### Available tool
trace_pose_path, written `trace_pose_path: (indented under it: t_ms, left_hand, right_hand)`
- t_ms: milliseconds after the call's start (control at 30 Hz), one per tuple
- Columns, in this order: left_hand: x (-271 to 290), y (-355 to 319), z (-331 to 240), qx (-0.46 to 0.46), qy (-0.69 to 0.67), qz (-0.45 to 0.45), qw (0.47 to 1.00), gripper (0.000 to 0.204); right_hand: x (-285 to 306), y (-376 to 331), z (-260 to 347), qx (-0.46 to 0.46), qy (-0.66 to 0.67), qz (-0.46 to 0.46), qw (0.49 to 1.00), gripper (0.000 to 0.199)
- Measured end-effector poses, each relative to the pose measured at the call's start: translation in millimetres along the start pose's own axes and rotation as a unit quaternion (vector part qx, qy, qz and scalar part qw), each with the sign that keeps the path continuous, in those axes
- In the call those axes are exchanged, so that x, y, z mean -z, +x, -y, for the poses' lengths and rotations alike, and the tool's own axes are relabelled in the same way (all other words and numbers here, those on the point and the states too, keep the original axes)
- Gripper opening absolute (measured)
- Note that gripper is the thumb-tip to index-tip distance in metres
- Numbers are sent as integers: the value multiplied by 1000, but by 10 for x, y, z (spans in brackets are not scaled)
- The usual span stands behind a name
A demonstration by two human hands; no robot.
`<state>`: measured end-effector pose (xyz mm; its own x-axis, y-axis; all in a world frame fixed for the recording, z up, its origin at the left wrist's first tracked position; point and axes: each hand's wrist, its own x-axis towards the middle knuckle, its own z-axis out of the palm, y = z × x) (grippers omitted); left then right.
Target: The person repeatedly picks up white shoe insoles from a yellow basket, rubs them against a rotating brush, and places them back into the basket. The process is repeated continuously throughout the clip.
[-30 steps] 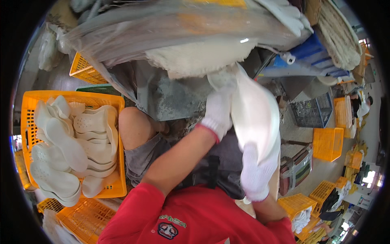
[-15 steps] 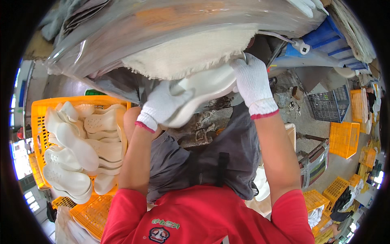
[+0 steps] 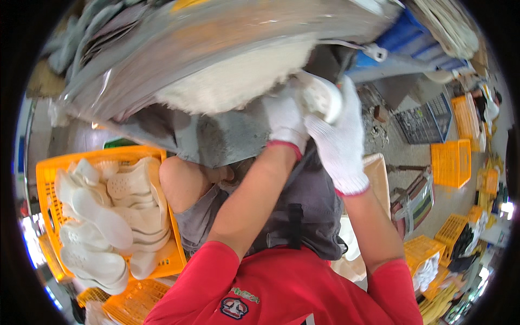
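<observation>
Head view, hands and workplace:

Sole [image 3: 320,97]: one, white, pierced with holes at the visible end; tilted, blurred, held between both hands just past the frayed edge of the cloth.

Right hand [image 3: 344,135]: fingers along the right side of the sole, thumb at its near edge; gripping it.

Left hand [image 3: 284,119]: at the left side of the sole; fingers blurred, so whether they grip cannot be told.

Gloves [image 3: 351,176]: pair, white knit, red-edged cuffs, worn on both hands.

Cloth [image 3: 238,76]: off-white, frayed, lying against the clear sheeting [image 3: 135,76] on the far side.

Plate [image 3: 235,141]: grey, stained, below the cloth.

Crate [image 3: 174,252]: orange, at the person's left; heaped with white soles [image 3: 97,216], several with holes.

Shirt [image 3: 287,287]: red; on the chest a badge [image 3: 234,307], dark-bordered with a pale figure, and above it green-and-white lettering [image 3: 245,295], small and blurred.

Shorts [image 3: 314,222]: dark grey, with a black strap [image 3: 295,222].

Bin [image 3: 378,176]: beige, beside the person's right leg, white pieces [image 3: 349,244] near its lower part.

Basket [image 3: 425,123]: dark grey, at right, near an orange box [image 3: 450,162].

Connector [image 3: 375,52]: white, on a cable, near blue plastic [image 3: 401,40].
</observation>
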<state>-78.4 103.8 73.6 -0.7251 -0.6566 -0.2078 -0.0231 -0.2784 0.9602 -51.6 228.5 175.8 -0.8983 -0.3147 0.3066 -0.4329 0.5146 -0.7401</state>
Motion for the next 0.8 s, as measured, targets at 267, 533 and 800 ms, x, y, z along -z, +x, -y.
trace_pose_path:
  t_ms: [267, 533, 800]
  left_hand:
    - [1336, 384, -434, 54, 537, 120, 833, 74]
    - [1106, -539, -496, 120, 191, 211, 951, 53]
    - [811, -51, -49, 211, -213, 246, 922, 36]
  right_hand:
    - [-503, 701, -382, -90, 50, 49, 994, 64]
    - [-520, 581, 27, -152, 192, 122, 962, 59]
    - [213, -133, 278, 346, -291, 242, 859, 49]
